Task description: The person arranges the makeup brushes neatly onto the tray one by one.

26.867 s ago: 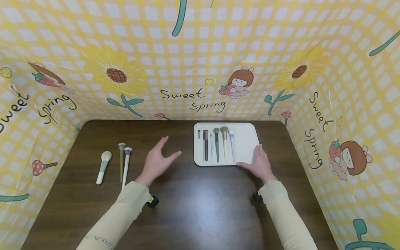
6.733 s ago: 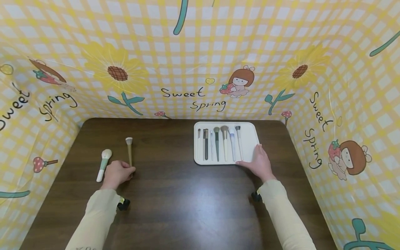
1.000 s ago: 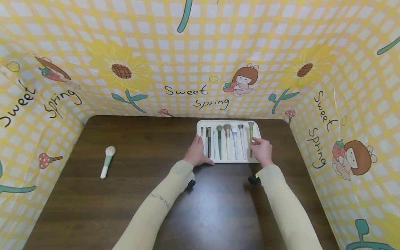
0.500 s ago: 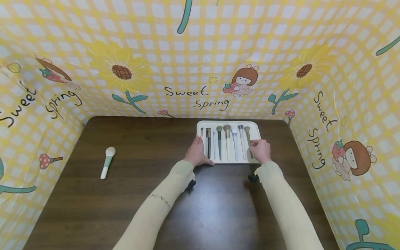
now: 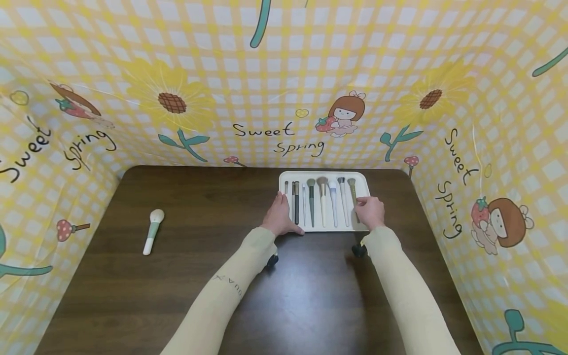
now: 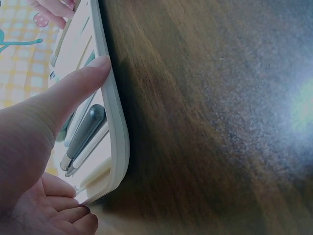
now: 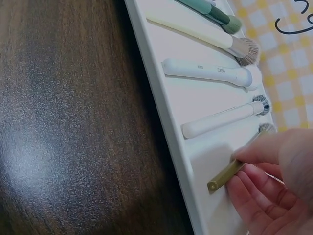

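In the head view, a white tray (image 5: 361,183) at the back of the table bears a row of makeup brushes. My right hand (image 5: 371,212) pinches the handle of a gold makeup brush (image 7: 226,175) between thumb and fingers, low over the tray's right part. Its bristles point to the back. Beside it lies a white-handled makeup brush (image 7: 220,120) with dark-tipped bristles. My left hand (image 5: 278,215) holds the tray's near left corner, its thumb (image 6: 80,83) on the near rim and its fingers along the left side.
A makeup brush (image 5: 153,231) with a green and white handle lies alone on the dark wooden table (image 5: 111,296), far to the left. A yellow checked cloth (image 5: 266,88) rises behind the table and at both sides.
The gold brush was taken from the left of the table and is now over the tray in my right hand. Within the last second its bristle end moved left and down.
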The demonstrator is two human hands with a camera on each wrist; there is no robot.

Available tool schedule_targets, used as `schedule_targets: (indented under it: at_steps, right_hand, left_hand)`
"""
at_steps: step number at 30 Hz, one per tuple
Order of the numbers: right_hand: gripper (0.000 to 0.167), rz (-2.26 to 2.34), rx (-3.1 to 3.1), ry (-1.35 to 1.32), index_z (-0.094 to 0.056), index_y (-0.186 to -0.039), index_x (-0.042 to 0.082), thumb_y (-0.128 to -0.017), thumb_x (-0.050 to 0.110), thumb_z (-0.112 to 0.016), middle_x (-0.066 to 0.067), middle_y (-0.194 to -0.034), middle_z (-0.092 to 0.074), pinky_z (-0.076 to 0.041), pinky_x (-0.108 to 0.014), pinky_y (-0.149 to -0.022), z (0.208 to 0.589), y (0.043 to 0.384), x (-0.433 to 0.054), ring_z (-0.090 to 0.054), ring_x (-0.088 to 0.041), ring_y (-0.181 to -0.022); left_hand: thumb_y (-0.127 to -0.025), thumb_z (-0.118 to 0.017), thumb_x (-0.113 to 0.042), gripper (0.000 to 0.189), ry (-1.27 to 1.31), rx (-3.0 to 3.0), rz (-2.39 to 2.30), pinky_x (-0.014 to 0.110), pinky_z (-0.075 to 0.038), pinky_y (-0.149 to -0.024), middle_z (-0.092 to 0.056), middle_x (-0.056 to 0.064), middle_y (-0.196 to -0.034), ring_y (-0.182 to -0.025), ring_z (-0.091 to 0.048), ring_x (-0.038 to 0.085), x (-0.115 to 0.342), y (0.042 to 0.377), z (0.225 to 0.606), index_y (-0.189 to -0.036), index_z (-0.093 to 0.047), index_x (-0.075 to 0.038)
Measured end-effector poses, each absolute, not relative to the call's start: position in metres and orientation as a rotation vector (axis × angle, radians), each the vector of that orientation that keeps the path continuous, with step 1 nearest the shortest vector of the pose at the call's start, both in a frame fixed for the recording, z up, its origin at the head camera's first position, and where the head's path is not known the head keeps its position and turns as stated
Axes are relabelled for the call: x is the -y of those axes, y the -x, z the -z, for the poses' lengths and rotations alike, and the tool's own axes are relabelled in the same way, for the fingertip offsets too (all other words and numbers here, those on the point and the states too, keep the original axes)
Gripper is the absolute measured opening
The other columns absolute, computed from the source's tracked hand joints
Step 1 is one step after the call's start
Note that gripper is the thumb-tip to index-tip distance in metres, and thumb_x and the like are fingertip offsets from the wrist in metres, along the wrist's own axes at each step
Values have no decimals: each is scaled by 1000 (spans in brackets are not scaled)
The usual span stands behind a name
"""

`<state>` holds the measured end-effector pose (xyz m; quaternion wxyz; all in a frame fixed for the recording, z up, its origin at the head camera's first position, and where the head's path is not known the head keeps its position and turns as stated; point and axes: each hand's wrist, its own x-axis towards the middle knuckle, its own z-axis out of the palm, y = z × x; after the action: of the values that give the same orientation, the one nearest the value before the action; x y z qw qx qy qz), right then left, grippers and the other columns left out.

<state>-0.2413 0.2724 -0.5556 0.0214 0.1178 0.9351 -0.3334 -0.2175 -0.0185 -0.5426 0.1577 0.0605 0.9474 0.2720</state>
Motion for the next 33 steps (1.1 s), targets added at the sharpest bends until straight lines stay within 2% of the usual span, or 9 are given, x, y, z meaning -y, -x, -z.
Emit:
schedule_targets:
  at_steps: [10, 16, 21, 24, 27, 33]
  right_hand:
    - [50, 1110, -2862, -410, -62, -133, -8, -90, 18, -68, -23, -110, -69, -49, -46, -83, 554, 233, -276, -62, -37, -100]
    - [54, 1197, -2881, -435, -59, -135, -10, -93, 22, -72, -24, -110, -70, -47, -48, -92, 556, 224, -278, -62, -39, -105]
    - [56, 1373, -2904, -550, -56, -138, -9, -95, 23, -71, -26, -124, -65, -45, -50, -101, 559, 214, -279, -60, -41, -116]
    - [60, 1438, -2918, -617, -53, -143, -7, -95, 25, -71, -26, -136, -59, -40, -50, -108, 562, 208, -280, -53, -41, -128]
    - [72, 1392, -2934, -605, -46, -148, -6, -93, 30, -74, -26, -147, -49, -32, -50, -113, 566, 205, -282, -43, -42, -138]
    - [120, 1243, -2892, -358, -16, -158, -8, -80, 50, -85, -27, -163, -17, -19, -48, -120, 576, 202, -284, -17, -40, -150]
  left_hand:
    - [-64, -97, -44, 135, -172, -2711, -745, 38, -21, -119, -5, 25, -166, -153, -12, 32, 17, 223, 549, -158, -16, 9]
    - [-63, -98, -44, 135, -174, -2718, -755, 38, -21, -119, -7, 26, -165, -152, -13, 33, 18, 223, 551, -157, -17, 9]
    - [-63, -98, -44, 135, -177, -2720, -750, 37, -20, -119, -7, 26, -166, -152, -13, 32, 18, 222, 551, -157, -17, 9]
    - [-63, -98, -44, 135, -173, -2721, -748, 38, -21, -119, -7, 25, -166, -152, -13, 32, 18, 223, 551, -157, -17, 9]
    - [-63, -98, -44, 135, -167, -2717, -747, 38, -20, -119, -7, 25, -166, -153, -13, 32, 18, 222, 551, -158, -17, 8]
    - [-63, -98, -44, 135, -171, -2721, -754, 38, -21, -119, -7, 26, -166, -152, -13, 32, 18, 222, 550, -157, -17, 9]
